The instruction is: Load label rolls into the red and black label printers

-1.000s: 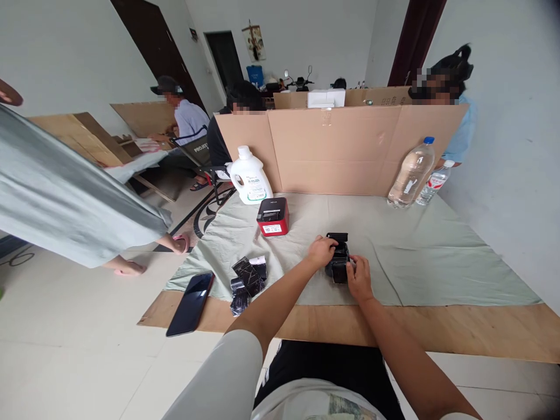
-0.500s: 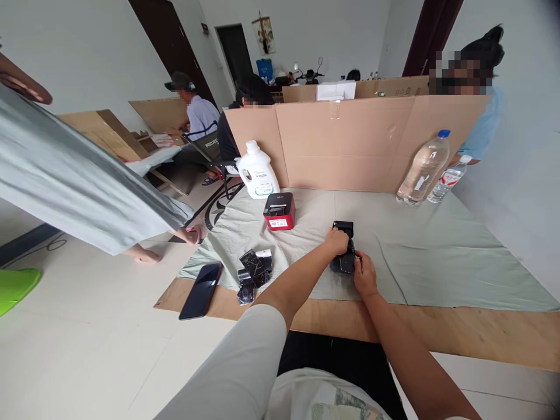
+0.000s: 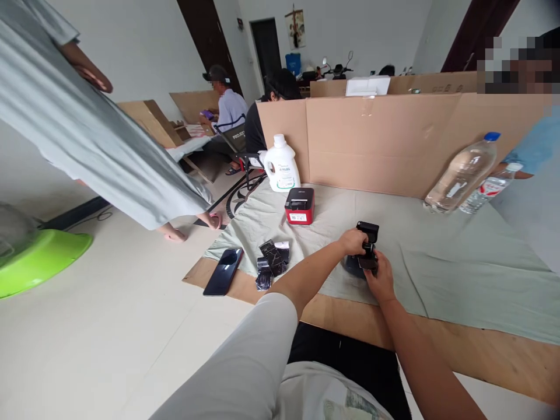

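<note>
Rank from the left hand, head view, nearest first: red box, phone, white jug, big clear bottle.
From the left hand:
1. Red box, up and left on the cloth.
2. White jug, behind it by the cardboard.
3. Phone, far left edge; big clear bottle, far right. Too close to call.

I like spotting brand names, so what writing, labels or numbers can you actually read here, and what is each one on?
"PROJECT", cut off at the edge: white letters on the back of the folding chair.
White jug: green-edged label, print too small to read.
Red and black box: white sticker, unreadable.
Small water bottle: red and white label, blurred.
Black device in the hands: no writing visible.
</note>
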The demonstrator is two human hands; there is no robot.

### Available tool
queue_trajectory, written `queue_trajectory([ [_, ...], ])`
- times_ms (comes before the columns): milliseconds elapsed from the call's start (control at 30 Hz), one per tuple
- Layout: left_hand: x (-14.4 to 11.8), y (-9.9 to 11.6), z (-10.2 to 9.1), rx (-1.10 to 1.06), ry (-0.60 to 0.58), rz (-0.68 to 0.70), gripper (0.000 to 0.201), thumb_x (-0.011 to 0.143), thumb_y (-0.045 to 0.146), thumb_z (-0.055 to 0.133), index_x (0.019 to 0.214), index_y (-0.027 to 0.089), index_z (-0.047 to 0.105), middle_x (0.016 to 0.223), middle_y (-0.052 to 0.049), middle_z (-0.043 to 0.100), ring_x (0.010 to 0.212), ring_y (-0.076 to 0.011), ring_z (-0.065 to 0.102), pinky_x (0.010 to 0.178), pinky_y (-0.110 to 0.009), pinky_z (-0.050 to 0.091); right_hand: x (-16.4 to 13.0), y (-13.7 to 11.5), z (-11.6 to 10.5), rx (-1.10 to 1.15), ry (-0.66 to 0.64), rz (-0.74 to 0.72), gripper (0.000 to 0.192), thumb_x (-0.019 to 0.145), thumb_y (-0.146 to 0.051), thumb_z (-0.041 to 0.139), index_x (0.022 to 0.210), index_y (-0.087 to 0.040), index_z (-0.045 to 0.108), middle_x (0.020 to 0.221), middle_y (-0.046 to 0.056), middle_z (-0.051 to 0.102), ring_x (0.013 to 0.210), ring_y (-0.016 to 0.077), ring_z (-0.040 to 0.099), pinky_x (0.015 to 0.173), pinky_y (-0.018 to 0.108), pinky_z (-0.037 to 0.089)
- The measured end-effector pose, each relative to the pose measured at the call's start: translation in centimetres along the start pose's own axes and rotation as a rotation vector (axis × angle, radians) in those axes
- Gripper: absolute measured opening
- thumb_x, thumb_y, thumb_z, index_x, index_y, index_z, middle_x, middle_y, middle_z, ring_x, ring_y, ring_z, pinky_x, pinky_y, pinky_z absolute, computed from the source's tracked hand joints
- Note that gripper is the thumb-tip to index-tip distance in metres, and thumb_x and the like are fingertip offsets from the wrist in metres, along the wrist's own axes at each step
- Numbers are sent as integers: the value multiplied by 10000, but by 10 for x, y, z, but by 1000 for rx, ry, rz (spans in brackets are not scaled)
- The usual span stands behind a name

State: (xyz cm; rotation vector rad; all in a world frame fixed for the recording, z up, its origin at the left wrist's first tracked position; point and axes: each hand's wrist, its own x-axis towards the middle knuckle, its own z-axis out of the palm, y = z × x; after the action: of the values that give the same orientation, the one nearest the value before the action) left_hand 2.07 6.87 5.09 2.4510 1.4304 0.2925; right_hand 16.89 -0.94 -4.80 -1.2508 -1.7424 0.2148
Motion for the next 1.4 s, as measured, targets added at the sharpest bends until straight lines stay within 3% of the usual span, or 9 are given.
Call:
queue_trajectory([
  [267,-3,-4,1,36,22,57,309,711,242,663,1006,169,609,1056,-84,613,983,-232,590,858,-308,470,1,2,5,-79,-21,-69,637,825,-483,501,1354,-146,386,1273,180,530,1170,314,501,964,535,437],
  [467,-8,0,-22,-106,68,113,346,669,151,660,1008,150,594,1072,-87,581,946,-209,592,836,-291,474,-1,-1,2,-101,-69,-48,600,828,-364,465,1371,-132,363,1295,188,514,1177,305,500,951,526,452],
  [567,-33,-27,-39,-360,7,25,278,661,171,664,933,145,616,906,-37,630,838,-177,602,756,-266,481,0,-7,2,-108,-64,2,570,861,-412,442,1366,-155,380,1302,175,516,1199,300,484,969,536,432],
  [667,-81,-75,-55,-541,-107,-146,217,631,182,675,842,147,640,751,4,644,707,-146,599,658,-235,465,1,-10,2,-101,-55,42,606,857,-499,462,1356,-161,403,1296,172,520,1200,302,479,990,537,413],
  [800,-152,-127,-64,-458,-133,-439,155,574,168,672,726,168,641,618,25,611,616,-144,579,578,-223,439,2,-9,3,-98,-63,55,632,852,-537,460,1357,-161,407,1288,176,520,1195,311,477,982,545,411],
  [933,-188,-141,-61,-309,-107,-462,248,527,131,670,768,189,662,724,14,641,709,-168,597,635,-229,452,3,-7,2,-104,-62,34,642,851,-551,453,1346,-142,422,1278,183,527,1187,312,485,991,533,409],
  [1033,-195,-142,-62,-244,-54,-406,291,524,158,717,810,201,682,846,-6,661,841,-195,600,748,-242,463,2,-7,2,-105,-71,45,645,854,-555,446,1349,-142,418,1283,182,522,1190,312,481,995,533,405],
  [1200,-193,-151,-71,-67,104,-443,258,748,189,582,993,185,665,1068,-67,655,1005,-219,579,913,-289,431,2,-7,2,-95,-78,55,641,856,-556,444,1366,-170,397,1294,167,514,1197,307,474,991,541,405],
  [1400,-181,-165,-67,138,-106,-498,467,628,67,602,1065,226,646,1163,-77,630,1115,-279,536,970,-368,378,2,-7,3,-87,-62,42,644,858,-567,441,1358,-162,415,1286,168,528,1193,306,482,987,529,414],
])
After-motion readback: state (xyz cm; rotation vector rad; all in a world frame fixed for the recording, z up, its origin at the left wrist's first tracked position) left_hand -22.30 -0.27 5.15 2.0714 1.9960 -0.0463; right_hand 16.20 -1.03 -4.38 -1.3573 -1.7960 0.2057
